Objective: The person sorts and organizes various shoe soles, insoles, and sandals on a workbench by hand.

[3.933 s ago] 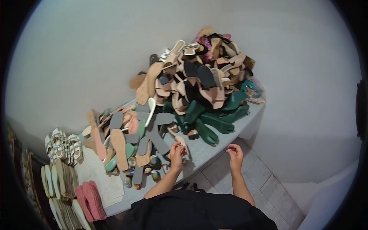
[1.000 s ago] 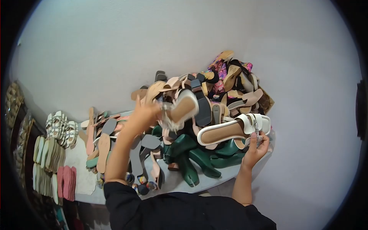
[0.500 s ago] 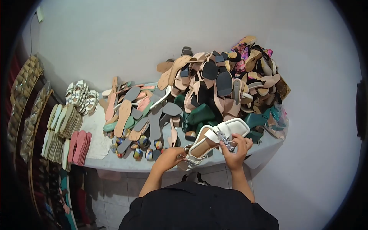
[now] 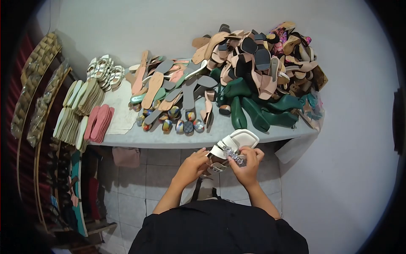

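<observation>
Both hands hold a white square-toed sandal point(image 4: 244, 137) in front of the table edge. My left hand point(image 4: 193, 166) is closed on its heel end, where a strap with a small buckle shows. My right hand point(image 4: 247, 163) pinches the toe side, by a glittering silver rhinestone ornament point(image 4: 232, 155) on the strap. The fingers partly cover the sandal's middle. Just beyond the sandal, several dark green shoe lasts point(image 4: 255, 115) lie on the table.
The cloth-covered table point(image 4: 169, 137) carries a tall heap of beige and black shoes point(image 4: 249, 55), loose insoles point(image 4: 153, 90) and multicoloured heels point(image 4: 174, 112). At left are pink insoles point(image 4: 100, 122), white sandals point(image 4: 101, 67) and a shelf rack point(image 4: 42, 106). A wall point(image 4: 338, 178) rises at right.
The sandal and both hands have come off the table edge towards my body, and the sandal appears more tilted. The view has shifted, showing more floor and the green lasts.
</observation>
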Demonstrator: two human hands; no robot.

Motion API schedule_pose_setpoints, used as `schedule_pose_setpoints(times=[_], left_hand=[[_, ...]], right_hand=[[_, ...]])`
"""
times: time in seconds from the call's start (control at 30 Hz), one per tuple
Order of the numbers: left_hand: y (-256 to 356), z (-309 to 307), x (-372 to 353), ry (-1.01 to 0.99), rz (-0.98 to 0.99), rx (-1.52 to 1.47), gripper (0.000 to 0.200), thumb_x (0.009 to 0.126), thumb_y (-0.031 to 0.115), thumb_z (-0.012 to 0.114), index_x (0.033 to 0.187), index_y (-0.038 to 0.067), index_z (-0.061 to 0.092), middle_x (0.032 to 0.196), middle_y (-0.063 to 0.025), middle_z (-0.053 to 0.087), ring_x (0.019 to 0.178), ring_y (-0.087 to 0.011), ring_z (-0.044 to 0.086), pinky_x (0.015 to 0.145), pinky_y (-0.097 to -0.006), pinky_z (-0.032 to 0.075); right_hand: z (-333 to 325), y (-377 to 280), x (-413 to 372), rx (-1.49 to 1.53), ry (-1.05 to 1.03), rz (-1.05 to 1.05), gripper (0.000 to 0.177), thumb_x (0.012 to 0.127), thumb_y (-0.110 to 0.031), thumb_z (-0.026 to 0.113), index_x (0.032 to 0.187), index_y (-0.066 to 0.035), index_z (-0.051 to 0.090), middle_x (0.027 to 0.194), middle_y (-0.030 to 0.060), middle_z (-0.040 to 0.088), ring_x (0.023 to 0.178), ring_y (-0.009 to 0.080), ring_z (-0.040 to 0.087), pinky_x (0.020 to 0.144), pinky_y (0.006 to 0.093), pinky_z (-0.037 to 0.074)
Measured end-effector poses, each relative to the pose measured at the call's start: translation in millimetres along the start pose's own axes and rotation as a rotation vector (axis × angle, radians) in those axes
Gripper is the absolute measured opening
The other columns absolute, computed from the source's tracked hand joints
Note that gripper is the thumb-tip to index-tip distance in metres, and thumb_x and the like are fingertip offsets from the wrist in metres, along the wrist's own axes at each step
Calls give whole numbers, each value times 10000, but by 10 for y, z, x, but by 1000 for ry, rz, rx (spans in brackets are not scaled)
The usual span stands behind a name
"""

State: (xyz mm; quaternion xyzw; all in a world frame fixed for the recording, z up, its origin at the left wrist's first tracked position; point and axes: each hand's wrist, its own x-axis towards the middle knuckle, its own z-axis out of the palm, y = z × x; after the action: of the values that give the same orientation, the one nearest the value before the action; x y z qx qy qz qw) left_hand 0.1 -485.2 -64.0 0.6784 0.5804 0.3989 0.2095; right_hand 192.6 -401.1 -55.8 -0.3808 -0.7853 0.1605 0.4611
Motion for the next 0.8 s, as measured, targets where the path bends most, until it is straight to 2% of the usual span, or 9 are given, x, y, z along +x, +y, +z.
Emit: schedule_pose_setpoints(times=[0.07, 0.2, 0.3, 0.4, 0.5, 0.6, 0.7, 0.73, 0.8], left_hand=[[82, -132, -150, 49, -16, 69, 185, 667, -50, 646, 817, 15, 560, 1010, -142, 615, 1164, -383, 488, 983, -438, 401], [-17, -413, -414, 102, -17, 66, 198, 677, -60, 624, 832, 31, 540, 1035, -131, 607, 1154, -368, 488, 975, -424, 404], [-59, -681, -639, 111, -51, 110, 181, 676, -48, 632, 819, 28, 550, 996, -134, 612, 1114, -367, 513, 955, -420, 415], [-259, -943, -938, 232, -100, 108, 147, 678, -19, 648, 796, 27, 573, 928, -137, 620, 1101, -358, 525, 925, -410, 427], [-505, -1276, -1285, 331, -197, 62, 118, 683, 3, 660, 777, 25, 593, 879, -138, 626, 1093, -352, 536, 904, -396, 432], [-678, -1674, -1564, 401, -232, 24, 100, 693, 22, 670, 762, 22, 598, 853, -132, 630, 1077, -352, 548, 895, -393, 434], [-932, -2066, -1810, 440, -150, 33, 113, 665, 15, 703, 757, 27, 637, 854, -129, 647, 1073, -319, 573, 874, -376, 445], [-947, -2179, -1870, 488, -186, 53, 116, 665, 24, 715, 746, 25, 633, 874, -142, 650, 1065, -313, 578, 879, -370, 444], [-1103, -2364, -2009, 559, -223, 94, 113, 669, 28, 720, 744, 24, 636, 887, -152, 650, 1063, -314, 579, 881, -371, 443]], right_hand=[[8, -131, -47, 10, -78, 39, 314, 628, -185, 764, 802, -70, 529, 872, 48, 569, 920, 260, 404, 838, 388, 308], [183, -435, -102, 161, -195, 210, 307, 643, -205, 755, 793, -62, 529, 823, 61, 534, 942, 263, 367, 800, 382, 332], [447, -635, -140, 170, -236, 177, 310, 653, -217, 754, 810, -61, 537, 837, 79, 530, 956, 261, 348, 815, 385, 334], [765, -927, -93, 248, -344, 93, 287, 669, -195, 740, 835, -58, 551, 915, 96, 498, 974, 245, 344, 857, 349, 327], [1213, -1125, -45, 307, -500, -66, 379, 684, -235, 736, 971, -57, 564, 1015, 127, 519, 1047, 266, 350, 899, 375, 321], [1765, -1498, -1, 617, -137, 10, 500, 718, -226, 709, 1141, -62, 501, 1213, 144, 408, 1144, 270, 330, 934, 371, 312], [2325, -1852, 94, 866, -47, 240, 729, 760, -219, 673, 1350, -92, 265, 1330, 119, 270, 1204, 255, 317, 976, 381, 307], [2424, -2028, 158, 984, -126, 344, 815, 755, -234, 680, 1388, -89, 188, 1347, 109, 279, 1220, 249, 328, 977, 361, 324], [2704, -2180, 135, 1297, -347, 471, 821, 757, -258, 691, 1390, -79, 199, 1355, 106, 288, 1222, 240, 341, 976, 348, 336]])
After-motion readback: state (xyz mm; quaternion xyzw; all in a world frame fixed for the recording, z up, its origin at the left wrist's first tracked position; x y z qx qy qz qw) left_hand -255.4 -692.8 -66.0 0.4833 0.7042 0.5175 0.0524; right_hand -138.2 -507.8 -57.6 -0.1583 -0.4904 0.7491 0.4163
